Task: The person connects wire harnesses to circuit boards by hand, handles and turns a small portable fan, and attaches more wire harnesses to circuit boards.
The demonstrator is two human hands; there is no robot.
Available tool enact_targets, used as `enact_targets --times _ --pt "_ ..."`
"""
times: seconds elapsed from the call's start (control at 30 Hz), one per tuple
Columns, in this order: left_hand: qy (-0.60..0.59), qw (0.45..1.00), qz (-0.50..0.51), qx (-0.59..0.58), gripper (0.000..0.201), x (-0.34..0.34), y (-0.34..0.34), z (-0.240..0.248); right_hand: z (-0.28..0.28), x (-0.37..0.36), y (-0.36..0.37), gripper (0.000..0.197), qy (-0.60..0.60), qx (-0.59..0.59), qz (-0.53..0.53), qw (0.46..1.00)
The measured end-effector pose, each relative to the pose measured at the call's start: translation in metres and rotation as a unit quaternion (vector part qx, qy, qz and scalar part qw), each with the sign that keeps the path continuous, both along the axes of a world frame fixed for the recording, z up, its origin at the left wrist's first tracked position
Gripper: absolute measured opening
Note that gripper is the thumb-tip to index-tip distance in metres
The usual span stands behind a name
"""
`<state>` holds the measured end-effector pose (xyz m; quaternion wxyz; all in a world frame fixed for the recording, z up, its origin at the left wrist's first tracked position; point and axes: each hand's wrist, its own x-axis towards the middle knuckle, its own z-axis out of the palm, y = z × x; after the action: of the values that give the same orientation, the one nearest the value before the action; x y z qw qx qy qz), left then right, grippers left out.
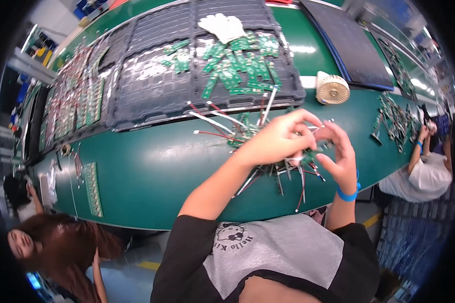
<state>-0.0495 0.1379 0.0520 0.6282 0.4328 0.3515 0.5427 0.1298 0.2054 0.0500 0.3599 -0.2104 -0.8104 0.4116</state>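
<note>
My left hand [287, 137] is closed, its fingers curled around a small green circuit board [307, 158] with wires by it. Facing it, my right hand [342, 154] has its fingers curved and its thumb apart from them, close to the board's edge. The fingertips of both hands nearly meet, and whether the right one touches a wire is too small to tell. Under and around both hands lies a heap of boards with red, white and black wires [220, 122], partly hidden by my left hand and forearm.
Beyond the heap, a black tray [151, 103] holds loose green boards [242, 68] and a white glove [221, 28]. Wired boards [76, 101] fill the left side. A cream round fan-like device [332, 90] stands right of the tray. Other people sit on both sides; another board pile [394, 121] lies right.
</note>
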Motion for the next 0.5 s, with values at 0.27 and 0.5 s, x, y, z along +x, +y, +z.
enact_targets --times 0.27,0.5 --pt "0.244 0.964 0.095 0.043 0.037 0.005 -0.008 -0.006 -0.029 0.057 0.027 0.005 -0.072 -0.254 -0.022 0.964" --pt "0.16 0.954 0.17 0.187 0.027 -0.037 -0.027 0.017 -0.087 0.16 0.119 0.011 -0.009 -0.255 -0.239 0.937"
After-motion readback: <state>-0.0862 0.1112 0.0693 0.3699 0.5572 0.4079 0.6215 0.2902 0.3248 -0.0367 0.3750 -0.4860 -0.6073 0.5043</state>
